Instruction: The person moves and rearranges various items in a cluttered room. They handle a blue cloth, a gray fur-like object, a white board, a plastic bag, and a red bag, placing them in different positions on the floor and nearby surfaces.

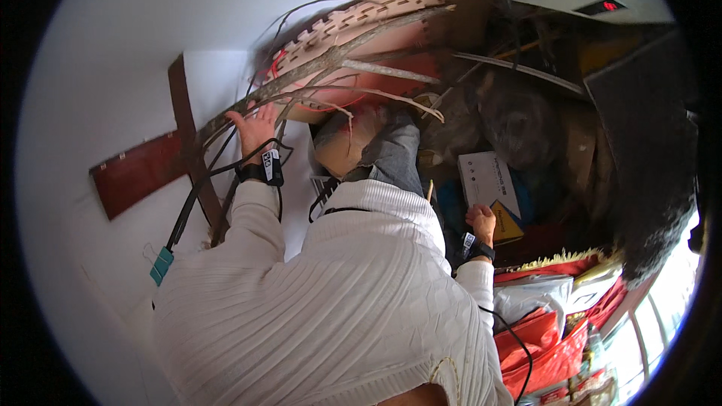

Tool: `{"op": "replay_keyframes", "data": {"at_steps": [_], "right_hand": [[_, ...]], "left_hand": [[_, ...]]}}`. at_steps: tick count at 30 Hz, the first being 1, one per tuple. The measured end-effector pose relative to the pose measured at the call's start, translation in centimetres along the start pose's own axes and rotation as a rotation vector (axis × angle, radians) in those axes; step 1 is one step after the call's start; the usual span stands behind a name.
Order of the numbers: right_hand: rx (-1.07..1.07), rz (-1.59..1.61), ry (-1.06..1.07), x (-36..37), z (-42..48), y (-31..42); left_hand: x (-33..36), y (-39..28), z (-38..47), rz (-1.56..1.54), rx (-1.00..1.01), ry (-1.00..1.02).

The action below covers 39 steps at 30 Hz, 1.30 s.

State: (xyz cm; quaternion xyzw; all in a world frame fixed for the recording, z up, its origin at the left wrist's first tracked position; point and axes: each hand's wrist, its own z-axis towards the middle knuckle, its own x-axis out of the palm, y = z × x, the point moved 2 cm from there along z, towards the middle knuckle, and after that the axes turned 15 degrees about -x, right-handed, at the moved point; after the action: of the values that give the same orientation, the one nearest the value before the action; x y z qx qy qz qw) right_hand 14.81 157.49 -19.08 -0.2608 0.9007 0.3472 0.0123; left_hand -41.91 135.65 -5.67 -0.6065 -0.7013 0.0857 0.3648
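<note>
My left hand (pixel 258 128) is raised against a thick bare tree branch (pixel 310 70), its fingers spread and their tips partly hidden by the branch. Thinner twigs (pixel 395 93) fork off to the right of it. Low on the other side, my right hand (pixel 481 222) has its fingers curled. It is beside a white cardboard box (pixel 489 180) and a yellow and blue package (pixel 507 223), both printed with writing. Whether those fingers hold anything is hidden. Both wrists wear black straps with small devices.
Pink interlocking foam mats (pixel 361 28) lean behind the branch. A dark red board (pixel 138 175) is against the white wall. Black cables with a teal binder clip (pixel 162 266) hang at left. Red bags (pixel 541 344) and a dark furry cover (pixel 643 158) are at right.
</note>
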Motion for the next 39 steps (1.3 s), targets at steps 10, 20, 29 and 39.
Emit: {"op": "replay_keyframes", "data": {"at_steps": [10, 20, 29, 39], "right_hand": [[0.034, -0.029, 0.113, -1.6, 1.8, 0.9], [-0.154, -0.156, 0.211, -0.9, 5.8, 7.2], [-0.068, -0.163, 0.225, -2.0, 4.7, 5.4], [-0.23, -0.278, 0.302, -1.3, 4.6, 5.6]], "left_hand": [[-15.8, 5.0, -7.8, 0.097, -0.365, 0.027], [-26.3, 4.4, -0.1, -0.495, 0.394, -0.507], [-16.1, -5.7, 2.4, -0.407, 0.537, -0.23], [-20.8, -11.9, 9.4, -0.26, 0.506, -0.172]]}}
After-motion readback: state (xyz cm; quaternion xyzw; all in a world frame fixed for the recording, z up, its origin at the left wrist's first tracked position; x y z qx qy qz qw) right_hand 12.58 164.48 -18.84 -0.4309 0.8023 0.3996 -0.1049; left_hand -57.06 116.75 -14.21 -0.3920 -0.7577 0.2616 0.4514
